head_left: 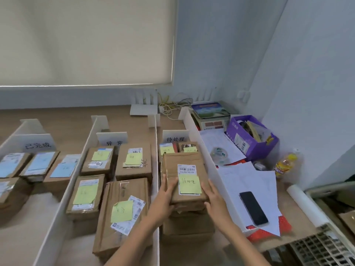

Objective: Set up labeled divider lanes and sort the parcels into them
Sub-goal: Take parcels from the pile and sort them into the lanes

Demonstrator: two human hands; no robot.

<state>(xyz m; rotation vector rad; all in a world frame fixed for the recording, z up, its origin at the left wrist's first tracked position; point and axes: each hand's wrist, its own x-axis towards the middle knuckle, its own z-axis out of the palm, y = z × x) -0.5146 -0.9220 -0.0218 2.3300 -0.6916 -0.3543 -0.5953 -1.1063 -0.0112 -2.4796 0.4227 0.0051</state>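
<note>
Parcel (184,179) gripped by left hand (165,198) and right hand (215,200) in the rightmost lane.
White dividers (211,162) hem both sides (phone (253,208) lies beyond); boxes (188,227) stacked beneath.

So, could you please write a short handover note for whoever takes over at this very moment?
Left hand and right hand both grip a parcel noted 待处理, on or just above the stack in the right lane.
Done: dividers and three signs stand; blue-noted parcels lie in the left lane, four yellow-noted parcels in the middle, two more parcels at the right lane's back.
Left: release this parcel onto the stack; no unsorted parcels show in view.
</note>
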